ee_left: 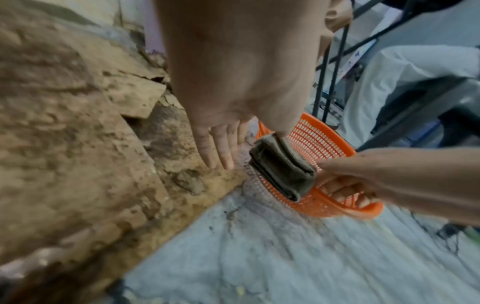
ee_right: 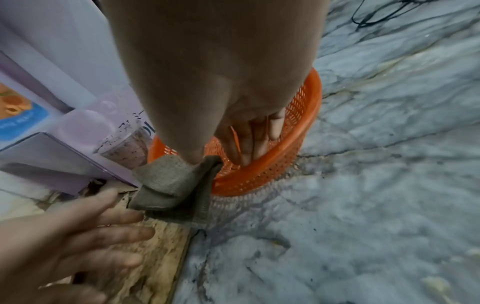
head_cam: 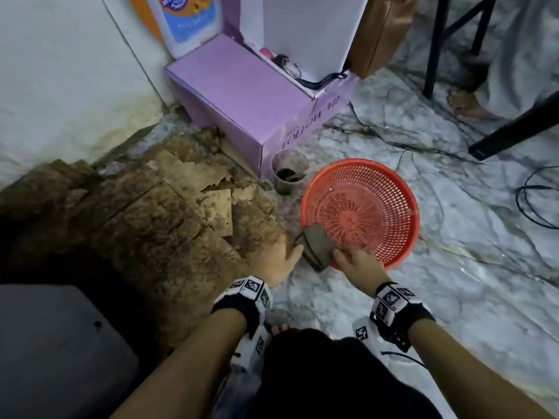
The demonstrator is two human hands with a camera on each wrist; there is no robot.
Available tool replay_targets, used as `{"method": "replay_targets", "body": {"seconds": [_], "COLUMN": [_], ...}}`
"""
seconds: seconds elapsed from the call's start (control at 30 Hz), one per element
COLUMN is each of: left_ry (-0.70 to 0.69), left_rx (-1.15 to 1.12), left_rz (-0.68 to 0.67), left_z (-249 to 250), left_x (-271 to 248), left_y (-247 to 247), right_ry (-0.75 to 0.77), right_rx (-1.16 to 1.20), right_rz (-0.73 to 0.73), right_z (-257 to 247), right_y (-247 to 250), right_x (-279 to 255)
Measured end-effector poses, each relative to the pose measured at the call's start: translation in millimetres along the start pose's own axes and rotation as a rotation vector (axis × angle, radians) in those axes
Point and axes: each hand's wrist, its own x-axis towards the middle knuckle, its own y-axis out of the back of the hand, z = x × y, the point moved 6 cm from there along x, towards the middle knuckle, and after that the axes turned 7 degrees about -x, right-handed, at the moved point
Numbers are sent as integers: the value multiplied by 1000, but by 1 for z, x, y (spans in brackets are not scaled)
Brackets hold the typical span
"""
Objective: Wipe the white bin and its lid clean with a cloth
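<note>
A folded grey-brown cloth [head_cam: 317, 247] [ee_left: 281, 166] [ee_right: 168, 181] hangs over the near-left rim of a red-orange perforated basket [head_cam: 363, 207] [ee_left: 317, 139] [ee_right: 259, 174] standing on the marble floor. My right hand [head_cam: 357, 261] [ee_left: 350, 174] [ee_right: 249, 131] pinches the cloth, thumb on top and fingers inside the basket. My left hand [head_cam: 281, 261] [ee_left: 221, 148] [ee_right: 103, 226] hovers open just left of the cloth with straight fingers over the brown boards. No white bin or lid shows in any view.
A purple cardboard box [head_cam: 242, 95] and a dirty cup [head_cam: 289, 173] stand behind the basket. Crumbling brown boards [head_cam: 151, 207] cover the floor to the left. Black frame legs [head_cam: 514, 128], a black cable [head_cam: 532, 201] and someone's bare foot [head_cam: 465, 104] are at the right.
</note>
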Motion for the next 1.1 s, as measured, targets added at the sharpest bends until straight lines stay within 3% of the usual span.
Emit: {"method": "replay_targets", "body": {"seconds": [0.23, 0.53, 0.67, 0.77, 0.87, 1.1], "left_ry": [25, 50, -5, -95, -206, -319], "left_rx": [-23, -180, -219, -309, -436, -580], "left_rz": [38, 70, 117, 252, 352, 514], "left_z": [7, 12, 18, 27, 35, 64], "left_x": [18, 23, 4, -27, -64, -150], "left_y": [-14, -5, 19, 53, 85, 160], "right_ry": [-76, -21, 131, 293, 429, 743], "right_rx": [140, 253, 325, 352, 316, 218], "right_rz": [103, 210, 261, 280, 269, 302], "right_z": [7, -2, -21, -55, -89, -173], "right_y": [-8, -1, 30, 70, 102, 184], "right_x": [7, -2, -12, -31, -54, -125]}}
